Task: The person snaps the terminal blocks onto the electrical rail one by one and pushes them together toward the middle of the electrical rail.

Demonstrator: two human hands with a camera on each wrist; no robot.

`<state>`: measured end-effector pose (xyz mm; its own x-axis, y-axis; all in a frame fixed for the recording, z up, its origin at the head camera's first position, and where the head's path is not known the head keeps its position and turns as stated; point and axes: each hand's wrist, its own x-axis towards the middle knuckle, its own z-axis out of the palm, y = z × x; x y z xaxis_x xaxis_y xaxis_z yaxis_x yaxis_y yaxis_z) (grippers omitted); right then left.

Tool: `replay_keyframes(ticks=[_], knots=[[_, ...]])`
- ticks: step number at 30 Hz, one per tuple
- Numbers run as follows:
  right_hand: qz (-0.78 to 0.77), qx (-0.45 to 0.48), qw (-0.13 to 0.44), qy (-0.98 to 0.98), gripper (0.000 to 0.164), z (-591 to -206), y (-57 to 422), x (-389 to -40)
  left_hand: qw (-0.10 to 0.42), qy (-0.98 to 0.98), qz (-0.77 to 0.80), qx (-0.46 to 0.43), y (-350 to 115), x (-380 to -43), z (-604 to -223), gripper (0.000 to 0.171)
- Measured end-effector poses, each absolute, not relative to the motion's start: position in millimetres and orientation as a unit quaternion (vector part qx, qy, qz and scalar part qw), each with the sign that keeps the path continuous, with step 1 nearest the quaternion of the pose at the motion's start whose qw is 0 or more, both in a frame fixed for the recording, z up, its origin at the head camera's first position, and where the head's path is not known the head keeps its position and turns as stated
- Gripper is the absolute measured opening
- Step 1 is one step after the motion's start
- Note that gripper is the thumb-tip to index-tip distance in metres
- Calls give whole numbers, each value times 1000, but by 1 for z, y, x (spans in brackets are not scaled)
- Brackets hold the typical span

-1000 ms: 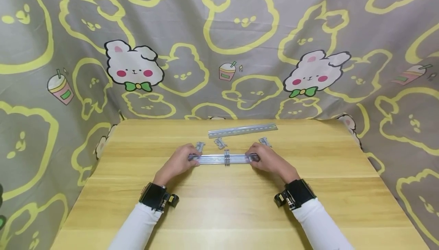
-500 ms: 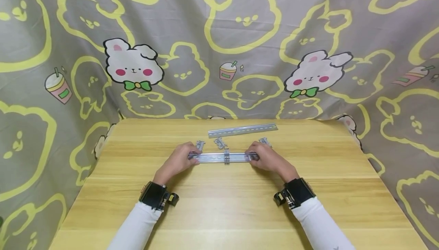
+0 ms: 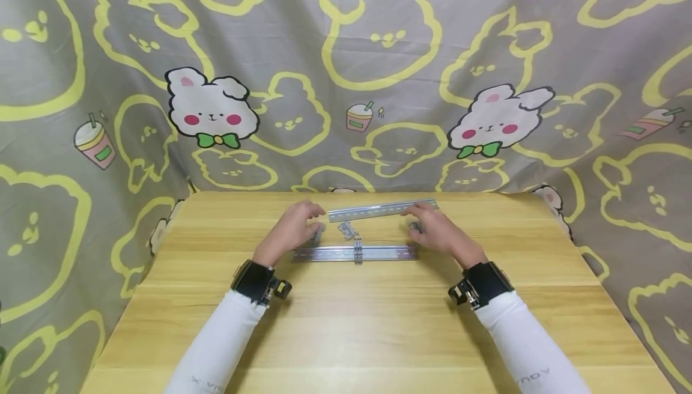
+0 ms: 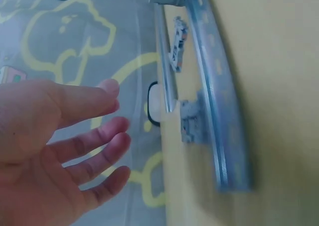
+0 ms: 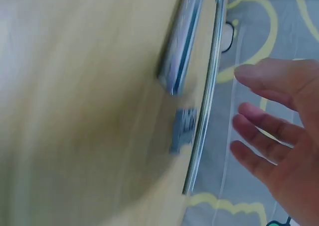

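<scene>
A slotted metal DIN rail (image 3: 324, 254) lies crosswise on the table, carrying a small stack of grey terminal blocks (image 3: 358, 251) near its middle. My left hand (image 3: 289, 229) is raised behind its left end, fingers apart and relaxed, nothing in them; a loose grey terminal block (image 4: 193, 121) sits just below that hand. My right hand (image 3: 437, 230) hovers past the rail's right end, also holding nothing, partly covering another loose block (image 5: 184, 130). It overlaps the right part of a second DIN rail (image 3: 367, 209) in the head view.
Between the two rails lies another loose terminal block (image 3: 348, 230). The far rail rests slightly slanted near the back of the wooden table (image 3: 346, 322). A patterned grey curtain (image 3: 303, 33) stands behind the table and along both sides.
Both hands have let go of the near rail's ends and moved up and back, toward the far rail. The near rail with its blocks stays on the table.
</scene>
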<state>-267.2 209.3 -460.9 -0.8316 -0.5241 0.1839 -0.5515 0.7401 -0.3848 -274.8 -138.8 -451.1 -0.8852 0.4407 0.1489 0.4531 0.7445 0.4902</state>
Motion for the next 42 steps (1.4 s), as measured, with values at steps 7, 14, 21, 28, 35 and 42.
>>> replay_keyframes(ticks=[7,14,21,28,35,42], knots=[[191,273,20,-943,50,-463,219,-295,-10,-942,-223,-252,-116,-307,-455,39],[166,265,9,-950,47,-470,227,-320,-51,-942,-201,-264,-101,-331,-465,46],[157,262,-5,-952,43,-477,231,-331,-100,-936,-205,-269,-89,-339,-471,51],[155,259,-23,-953,44,-477,229,-338,-118,-935,-207,-263,-86,-340,-476,51],[142,266,-29,-953,44,-478,225,-344,-75,-934,-187,-294,-85,-344,-480,39],[130,290,-17,-948,43,-479,224,-347,-71,-937,-173,-295,-87,-345,-479,35]])
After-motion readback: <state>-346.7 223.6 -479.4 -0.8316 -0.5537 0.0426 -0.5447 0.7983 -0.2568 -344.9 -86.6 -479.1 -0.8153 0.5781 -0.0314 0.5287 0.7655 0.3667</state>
